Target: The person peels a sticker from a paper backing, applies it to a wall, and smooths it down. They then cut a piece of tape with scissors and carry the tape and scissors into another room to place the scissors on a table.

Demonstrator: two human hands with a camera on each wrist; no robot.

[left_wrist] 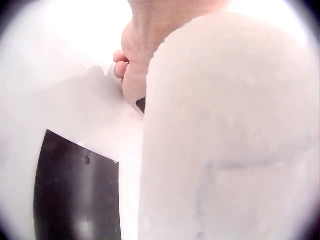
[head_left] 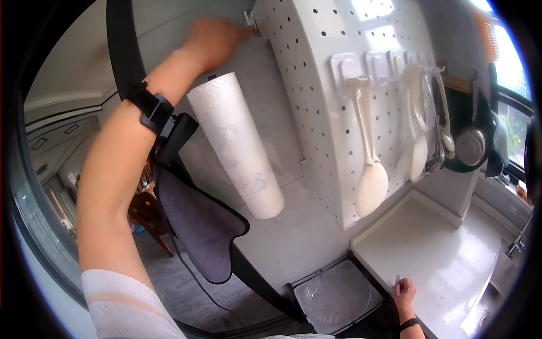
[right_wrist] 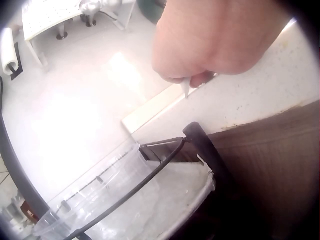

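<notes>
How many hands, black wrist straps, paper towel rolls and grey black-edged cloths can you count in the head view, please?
Hands: 2, the left hand and the right hand
Black wrist straps: 2, the left strap and the right strap
Paper towel roll: 1
Grey black-edged cloth: 1
Total: 6

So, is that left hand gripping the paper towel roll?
No, the left hand is clear of the paper towel roll, past its upper end and next to the white pegboard.
</notes>
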